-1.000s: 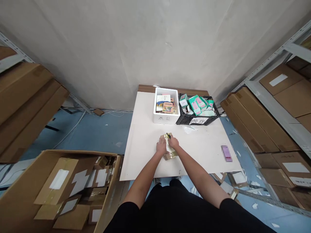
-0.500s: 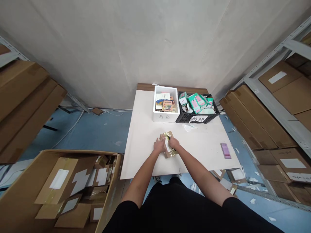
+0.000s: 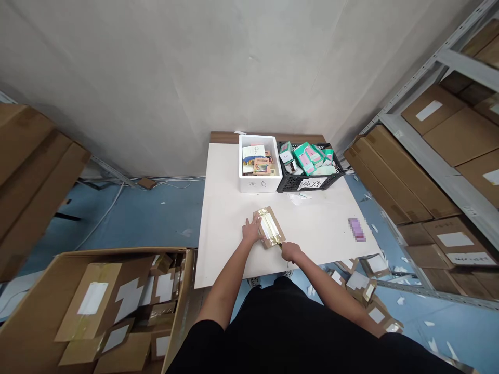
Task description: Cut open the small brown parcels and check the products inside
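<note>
A small brown cardboard parcel [image 3: 270,226] sealed with shiny tape lies on the white table [image 3: 226,218]. My left hand [image 3: 251,230] rests flat on the parcel's left edge, fingers spread. My right hand [image 3: 290,251] is closed just off the parcel's near right corner, gripping a small tool whose tip touches that corner; I cannot make out what the tool is.
A white foam box [image 3: 259,184] of small packets and a black crate [image 3: 310,182] of green boxes stand at the table's far edge. A purple item [image 3: 356,229] lies at the right. A big open carton [image 3: 97,306] of parcels is at left. Shelves with cartons line both sides.
My right hand has drawn back from the top of the parcel towards me, along its length to the near corner. The left hand stays on the parcel. The view has shifted slightly.
</note>
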Demonstrator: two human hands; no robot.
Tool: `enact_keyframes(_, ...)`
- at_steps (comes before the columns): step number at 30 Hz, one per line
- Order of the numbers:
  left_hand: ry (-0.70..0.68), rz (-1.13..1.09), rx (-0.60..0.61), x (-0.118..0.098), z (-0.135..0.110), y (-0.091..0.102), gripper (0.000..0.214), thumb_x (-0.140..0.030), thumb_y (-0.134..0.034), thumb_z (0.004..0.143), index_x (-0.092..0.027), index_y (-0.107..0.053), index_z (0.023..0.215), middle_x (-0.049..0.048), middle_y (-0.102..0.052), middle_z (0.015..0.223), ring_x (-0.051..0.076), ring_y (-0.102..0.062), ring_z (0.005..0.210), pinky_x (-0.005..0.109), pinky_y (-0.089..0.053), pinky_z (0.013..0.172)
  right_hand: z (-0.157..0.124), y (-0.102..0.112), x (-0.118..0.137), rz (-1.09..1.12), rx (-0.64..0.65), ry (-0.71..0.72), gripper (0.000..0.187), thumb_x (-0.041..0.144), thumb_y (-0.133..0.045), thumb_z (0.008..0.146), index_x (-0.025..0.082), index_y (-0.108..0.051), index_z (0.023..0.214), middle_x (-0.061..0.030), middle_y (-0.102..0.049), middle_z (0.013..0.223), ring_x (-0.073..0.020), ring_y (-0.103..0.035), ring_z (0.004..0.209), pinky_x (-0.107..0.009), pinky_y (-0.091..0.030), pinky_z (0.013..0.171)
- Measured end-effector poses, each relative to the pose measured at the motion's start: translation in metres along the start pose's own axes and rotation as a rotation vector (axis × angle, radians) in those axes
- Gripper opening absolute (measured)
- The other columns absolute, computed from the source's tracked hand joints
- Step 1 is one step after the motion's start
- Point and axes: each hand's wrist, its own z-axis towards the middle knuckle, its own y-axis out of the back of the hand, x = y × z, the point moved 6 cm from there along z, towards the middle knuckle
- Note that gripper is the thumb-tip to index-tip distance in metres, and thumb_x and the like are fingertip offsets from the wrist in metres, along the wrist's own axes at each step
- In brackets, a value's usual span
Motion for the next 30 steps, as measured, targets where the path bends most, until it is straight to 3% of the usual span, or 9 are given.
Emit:
enact_keyframes(2, 0.008, 0.003, -0.004, -0.003, -0.001, 0.001, 0.122, -0.065, -0.08, 0.07, -0.04, -0.014, 0.168, -0.0016, -0.001, 0.179, 0.048, -0.012, 0.158, 0.055, -0.041, 0.115, -0.006, 0.006, -0.009, -0.001, 0.017, -0.009, 0.012, 0.031, -0.073, 0.084, 0.02, -0.067, 0.087, -0.0106, -0.072, 0.075, -0.0274, -0.071, 0.058, -0.039, -0.054, 0.063)
enact_keyframes(6, 0.044, -0.009, -0.064, -0.021, -0.005, -0.003, 0.116, -0.068, -0.073, 0.077, -0.036, -0.011, 0.169, 0.0006, 0.001, 0.179, 0.045, -0.028, 0.152, 0.05, -0.047, 0.11, -0.014, 0.026, -0.031, 0.06, -0.297, -0.043, 0.029, 0.043, -0.05, 0.103, 0.021, -0.059, 0.12, -0.0141, -0.075, 0.097, -0.0294, -0.075, 0.084, -0.035, -0.051, 0.072)
enact_keyframes(10, 0.109, -0.022, -0.14, -0.047, -0.018, -0.025, 0.097, -0.069, -0.052, 0.093, -0.023, -0.014, 0.17, 0.0126, -0.008, 0.178, 0.041, -0.042, 0.143, 0.046, -0.05, 0.107, 0.005, 0.023, -0.032, 0.183, -0.394, -0.116, 0.053, 0.056, -0.046, 0.104, 0.017, -0.043, 0.14, -0.0176, -0.073, 0.119, -0.0313, -0.072, 0.108, -0.035, -0.051, 0.082)
enact_keyframes(13, 0.161, -0.055, -0.123, -0.06, -0.028, -0.044, 0.085, -0.064, -0.036, 0.101, -0.021, -0.011, 0.17, 0.0173, -0.012, 0.176, 0.04, -0.049, 0.14, 0.048, -0.05, 0.107, 0.031, 0.029, -0.02, 0.267, -0.427, -0.118, 0.055, 0.054, -0.046, 0.104, 0.018, -0.038, 0.144, -0.0161, -0.071, 0.125, -0.0288, -0.07, 0.115, -0.033, -0.051, 0.086)
enact_keyframes(17, 0.169, -0.037, -0.033, -0.06, -0.024, -0.038, 0.091, -0.061, -0.047, 0.097, -0.024, -0.007, 0.171, 0.0224, -0.032, 0.168, 0.04, -0.059, 0.131, 0.049, -0.052, 0.103, 0.054, 0.052, -0.026, 0.372, -0.445, -0.162, 0.041, 0.053, -0.036, 0.106, 0.022, -0.05, 0.129, -0.0102, -0.075, 0.111, -0.0255, -0.072, 0.103, -0.03, -0.051, 0.081)
enact_keyframes(20, 0.065, 0.029, -0.048, -0.059, -0.008, -0.01, 0.087, -0.056, -0.053, 0.096, -0.024, -0.019, 0.169, 0.0188, -0.047, 0.161, 0.04, -0.047, 0.144, 0.05, -0.044, 0.114, 0.056, 0.061, -0.045, 0.509, -0.475, -0.155, 0.03, 0.047, -0.036, 0.105, 0.024, -0.055, 0.11, -0.0056, -0.075, 0.098, -0.0224, -0.072, 0.093, -0.028, -0.051, 0.078)
enact_keyframes(23, -0.119, 0.095, -0.044, -0.064, 0.007, 0.003, 0.074, -0.052, -0.05, 0.099, -0.032, -0.029, 0.167, 0.0076, -0.031, 0.173, 0.036, -0.019, 0.161, 0.052, -0.026, 0.127, 0.053, 0.051, -0.067, 0.747, -0.447, -0.137, 0.024, 0.045, -0.042, 0.103, 0.023, -0.053, 0.099, -0.0016, -0.072, 0.084, -0.0178, -0.071, 0.073, -0.025, -0.053, 0.069)
enact_keyframes(26, -0.172, 0.13, -0.013, -0.062, 0.011, -0.008, 0.071, -0.053, -0.046, 0.101, -0.037, -0.026, 0.167, -0.0005, -0.015, 0.178, 0.032, -0.001, 0.164, 0.054, -0.012, 0.131, 0.051, 0.033, -0.081, 0.906, -0.331, -0.148, 0.032, 0.052, -0.047, 0.102, 0.023, -0.051, 0.09, 0.0033, -0.063, 0.065, -0.0144, -0.063, 0.051, -0.023, -0.051, 0.056)
enact_keyframes(30, -0.14, 0.162, -0.076, -0.059, 0.008, -0.024, 0.071, -0.055, -0.041, 0.103, -0.038, -0.017, 0.169, -0.0016, -0.011, 0.178, 0.03, 0.001, 0.164, 0.054, -0.011, 0.131, 0.052, 0.023, -0.084, 0.88, -0.209, -0.16, 0.048, 0.064, -0.049, 0.1, 0.022, -0.052, 0.077, 0.004, -0.054, 0.05, -0.0135, -0.054, 0.04, -0.023, -0.045, 0.045)
